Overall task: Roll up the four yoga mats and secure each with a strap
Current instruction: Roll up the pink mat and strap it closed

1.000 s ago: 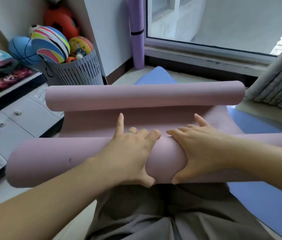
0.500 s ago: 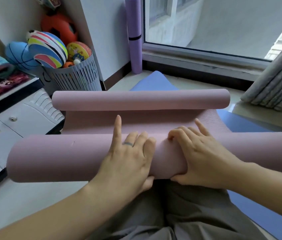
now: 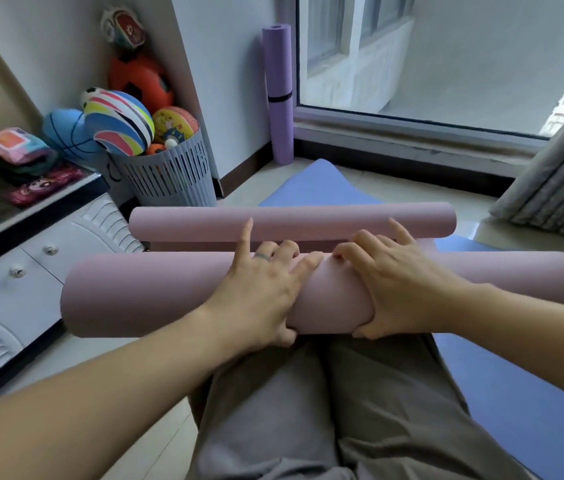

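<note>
Left hand (image 3: 260, 292) and right hand (image 3: 398, 289) clasp the thick pink roll (image 3: 142, 296) on the lap, its curled far end (image 3: 291, 221) almost touching. One purple mat (image 3: 278, 95) stands strapped (by the window); the blue mat (image 3: 516, 393) lies unrolled.

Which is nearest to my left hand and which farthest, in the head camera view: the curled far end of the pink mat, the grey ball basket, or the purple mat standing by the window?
1. Curled far end, just beyond the left hand.
2. Grey ball basket, farther left.
3. Purple mat, upright at the window corner, farthest.
</note>
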